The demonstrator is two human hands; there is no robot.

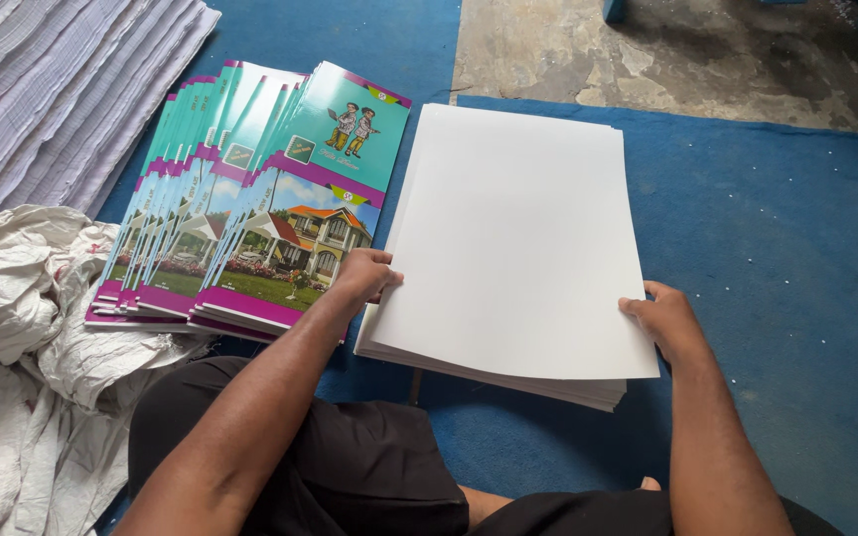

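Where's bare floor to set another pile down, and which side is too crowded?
Free: the blue mat right of the white sheet stack, beyond the right hand, up to the bare concrete. Crowded: left of the stack, where the left hand sits against the fanned printed covers, with crumpled white sacking and ruled paper stacks beyond.

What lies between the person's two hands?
In the head view, only the stack of blank white sheets lies between the left hand and the right hand; both hold its edges.

The stack of plain white paper sheets (513, 248) lies on a blue carpet (786, 258). The fanned teal-and-purple printed booklet covers (250, 199) show a house picture.
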